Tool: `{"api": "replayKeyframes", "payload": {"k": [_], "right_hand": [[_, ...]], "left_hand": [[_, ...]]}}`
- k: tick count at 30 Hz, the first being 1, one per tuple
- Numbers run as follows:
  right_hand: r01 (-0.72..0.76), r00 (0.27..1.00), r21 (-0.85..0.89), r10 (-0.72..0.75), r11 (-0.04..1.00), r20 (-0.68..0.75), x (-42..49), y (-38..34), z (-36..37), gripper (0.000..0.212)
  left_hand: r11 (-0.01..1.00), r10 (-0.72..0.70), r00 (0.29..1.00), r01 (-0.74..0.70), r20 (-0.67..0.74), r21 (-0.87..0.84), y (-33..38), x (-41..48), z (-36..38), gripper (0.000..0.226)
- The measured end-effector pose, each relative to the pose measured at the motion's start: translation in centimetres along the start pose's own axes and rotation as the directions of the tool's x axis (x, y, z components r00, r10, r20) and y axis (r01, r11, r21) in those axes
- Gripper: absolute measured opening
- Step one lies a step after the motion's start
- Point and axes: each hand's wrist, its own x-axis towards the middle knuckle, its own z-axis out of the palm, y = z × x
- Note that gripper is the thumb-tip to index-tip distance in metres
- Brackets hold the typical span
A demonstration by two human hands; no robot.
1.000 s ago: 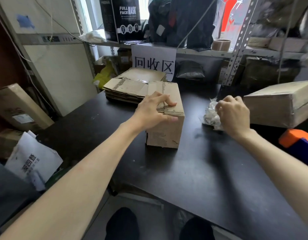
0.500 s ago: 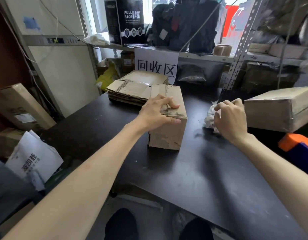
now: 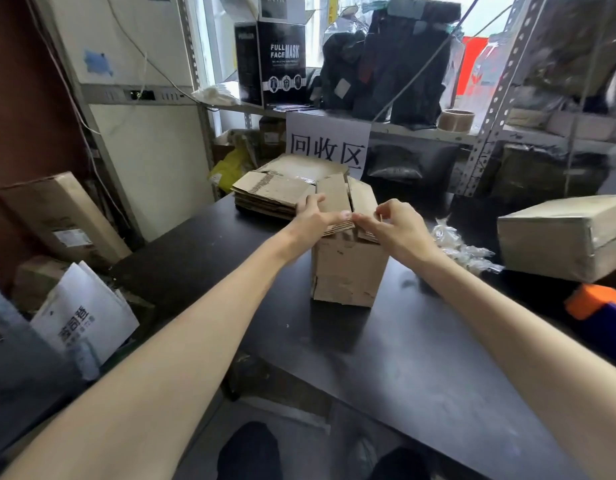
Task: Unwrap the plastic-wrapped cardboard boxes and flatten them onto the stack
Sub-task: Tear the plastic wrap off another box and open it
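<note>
A: Item 1, status?
B: Cardboard box [image 3: 348,268], brown, scuffed, no wrap on it. Loc: centre of black table [image 3: 420,368], standing upright, dead ahead, between both hands. Top flaps partly raised, seam running away from the person.

A: Hands?
B: Left hand [image 3: 311,220] grips the left top flap, thumb laid along its near edge, fingers curled over the far side. Right hand [image 3: 398,230] pinches the near edge of the right top flap w/ fingertips. Both in contact; the two hands nearly meet at the seam.

A: Item 2?
B: Stack of flattened cardboard [image 3: 268,194]. Loc: beyond the box and to its left, just behind the left hand, below the paper sign [image 3: 327,150]. Box's far corner touching it or just beside it; can't tell which.

A: Items 3, 4?
B: Crumpled plastic wrap [image 3: 462,249], on table right of box, apart from it. Plastic-wrapped box [image 3: 559,237], far right, not yet opened.

A: Step est.?
B: Opening flaps, pre-flatten. Judgement only: flaps part left/right across the seam, then the box collapses and goes fwd-left. Left hand is nearer the stack, so it likely leads the carry; right hand is nearer the wrapped box. Risk: the upright box tipping if pulled unevenly.
</note>
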Motion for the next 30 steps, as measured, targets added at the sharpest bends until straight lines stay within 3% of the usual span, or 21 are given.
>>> {"api": "replayKeyframes", "payload": {"k": [4,7,9,12,14,16,20,24,26,30], "right_hand": [[-0.080,0.996,0.158,0.085,0.984,-0.028,-0.7,-0.5,-0.5,0.054],[-0.084,0.996,0.213,0.088,0.973,-0.009,-1.4,-0.7,-1.0,0.051],[-0.095,0.995,0.329,0.099,0.940,0.004,-1.7,-0.9,-1.6,0.059],[-0.059,0.998,0.453,0.059,0.890,0.015,-2.6,-1.4,-2.7,0.062],[-0.018,0.999,0.399,0.003,0.917,0.038,-3.0,-1.6,-3.3,0.047],[0.001,1.000,0.332,-0.009,0.943,0.023,-3.4,-1.5,-3.8,0.032],[0.046,0.993,0.299,-0.011,0.953,-0.117,-3.5,-1.2,-4.3,0.034],[0.130,0.971,0.240,-0.076,0.962,-0.225,-3.8,-1.0,-5.0,0.034],[0.175,0.962,0.230,-0.117,0.957,-0.245,-4.1,-0.8,-5.3,0.040],[0.322,0.935,0.242,-0.269,0.915,-0.230,-4.8,0.2,-5.7,0.052]], "left_hand": [[0.994,-0.093,0.994,0.090,-0.051,-0.069,-0.1,-0.2,-0.3,0.086],[0.989,-0.146,0.986,0.145,-0.077,-0.021,0.8,-1.2,-0.6,0.129],[0.989,-0.131,0.986,0.138,-0.102,0.060,0.9,-1.5,-0.8,0.138],[0.994,-0.100,0.986,0.105,-0.134,0.031,1.1,-1.8,-1.0,0.105],[0.995,-0.061,0.994,0.054,-0.089,-0.082,1.9,-2.6,-1.2,0.075],[0.994,-0.030,0.997,0.024,-0.066,-0.104,2.5,-2.8,-1.4,0.081],[0.997,-0.011,1.000,0.012,0.003,-0.082,4.0,-4.0,-0.7,0.087],[0.986,-0.015,0.998,0.024,0.056,-0.166,4.5,-4.6,-0.9,0.096],[0.974,-0.023,0.999,0.031,0.035,-0.225,5.0,-5.0,-1.0,0.102],[0.910,-0.010,0.990,-0.050,-0.143,-0.413,5.1,-4.5,-2.5,0.081]]}}
